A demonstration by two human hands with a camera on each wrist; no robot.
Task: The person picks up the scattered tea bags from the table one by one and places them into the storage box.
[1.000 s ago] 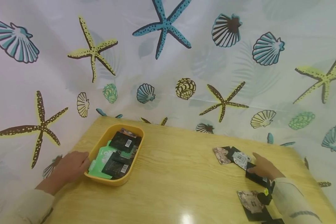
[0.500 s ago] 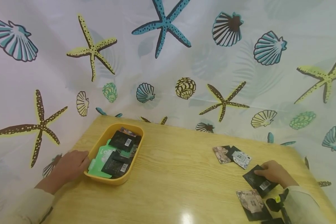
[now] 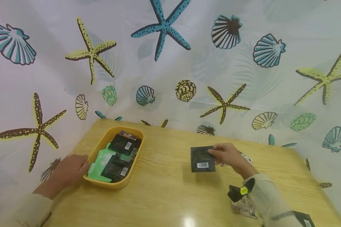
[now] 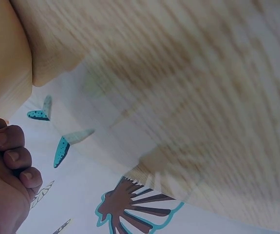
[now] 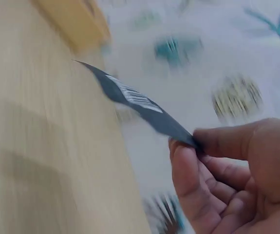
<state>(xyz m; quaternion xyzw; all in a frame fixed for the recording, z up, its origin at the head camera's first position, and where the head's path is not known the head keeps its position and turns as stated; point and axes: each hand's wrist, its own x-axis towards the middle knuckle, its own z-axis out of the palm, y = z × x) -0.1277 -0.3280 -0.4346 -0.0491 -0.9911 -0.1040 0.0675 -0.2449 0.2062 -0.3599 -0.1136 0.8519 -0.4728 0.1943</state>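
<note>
In the head view my right hand (image 3: pixel 225 156) pinches a black square sachet (image 3: pixel 202 159) by its right edge, above the table. The right wrist view shows the sachet (image 5: pixel 144 105) edge-on, thin and wavy with a white barcode label, between thumb and fingers. My left hand (image 3: pixel 69 170) holds the left rim of a yellow plastic bin (image 3: pixel 125 183); its thumb is hidden. In the left wrist view the curled fingers (image 4: pixel 13 151) lie against the bin's outer wall (image 4: pixel 3 58). Inside the bin are black sachets (image 3: pixel 122 144) and a green packet (image 3: pixel 102 162) with white letters.
Behind the right forearm lies a light patterned packet (image 3: pixel 246 156), partly hidden. Another patterned packet (image 3: pixel 242 206) sits nearer, with a black sachet (image 3: pixel 304 218) at the bottom right. A seashell-print curtain (image 3: pixel 170 72) borders the wooden table (image 3: pixel 159 176).
My right hand reached down to the black sachet on the right, pinched it and lifted it leftward across the table. My left hand stays at the bin.
</note>
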